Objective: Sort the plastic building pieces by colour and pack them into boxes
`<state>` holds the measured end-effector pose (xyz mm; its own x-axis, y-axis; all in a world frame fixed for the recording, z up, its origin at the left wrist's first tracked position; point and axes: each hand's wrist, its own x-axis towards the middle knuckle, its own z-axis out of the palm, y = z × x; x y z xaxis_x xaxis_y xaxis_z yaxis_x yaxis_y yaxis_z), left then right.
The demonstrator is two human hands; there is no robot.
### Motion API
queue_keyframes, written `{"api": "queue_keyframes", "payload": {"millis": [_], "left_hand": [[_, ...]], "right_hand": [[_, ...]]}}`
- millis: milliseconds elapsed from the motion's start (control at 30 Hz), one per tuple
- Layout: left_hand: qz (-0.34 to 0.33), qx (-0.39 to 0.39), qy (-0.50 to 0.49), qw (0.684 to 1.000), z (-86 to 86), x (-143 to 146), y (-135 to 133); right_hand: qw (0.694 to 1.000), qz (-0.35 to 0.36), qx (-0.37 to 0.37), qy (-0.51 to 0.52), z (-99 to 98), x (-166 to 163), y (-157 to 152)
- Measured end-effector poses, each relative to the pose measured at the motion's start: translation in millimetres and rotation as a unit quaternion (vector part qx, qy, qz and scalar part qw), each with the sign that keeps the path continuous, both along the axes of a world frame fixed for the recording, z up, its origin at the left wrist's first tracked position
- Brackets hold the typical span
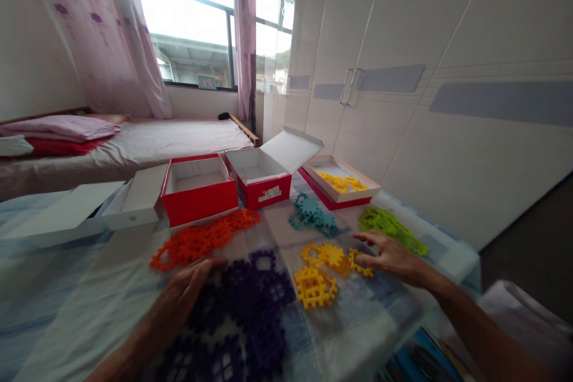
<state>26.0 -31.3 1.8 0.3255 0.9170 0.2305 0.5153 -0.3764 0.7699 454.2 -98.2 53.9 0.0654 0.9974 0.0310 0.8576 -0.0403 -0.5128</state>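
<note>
Piles of flat plastic interlocking pieces lie on a cloth-covered table (80, 310), sorted by colour. My right hand (391, 256) rests fingers spread on the yellow pieces (324, 268), its fingertips touching the right end of that pile. My left hand (183, 295) lies flat on the near edge of the purple pieces (250, 316), just below the orange pieces (201, 239). Teal pieces (311, 215) and green pieces (391, 228) lie farther back. Neither hand grips anything.
Behind the piles stand open boxes: a red box (199, 202), a red box with raised white lid (264, 188), a shallow tray holding yellow pieces (358, 188), and white boxes (134, 209) at left. A bed (134, 143) lies beyond, a wardrobe (425, 101) to the right.
</note>
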Motion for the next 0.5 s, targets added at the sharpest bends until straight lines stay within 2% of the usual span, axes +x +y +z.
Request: {"api": "queue_keyframes", "payload": {"millis": [67,167,367,500], "left_hand": [[-0.001,0.001,0.004,1.000,0.6,1,0],[-0.002,-0.002,0.009,1.000,1.8,1,-1],[-0.004,0.005,0.015,1.000,4.4,2,-2],[-0.004,0.014,0.019,1.000,4.4,2,-2]], "right_hand": [[0.999,0.016,-0.006,-0.047,-9.8,-4,-16],[0.998,0.009,0.013,-0.067,-17.8,-11,-24],[0.998,-0.037,0.055,0.017,-20.5,-27,-22],[0.995,0.012,0.094,0.020,-23.5,-47,-14]]}}
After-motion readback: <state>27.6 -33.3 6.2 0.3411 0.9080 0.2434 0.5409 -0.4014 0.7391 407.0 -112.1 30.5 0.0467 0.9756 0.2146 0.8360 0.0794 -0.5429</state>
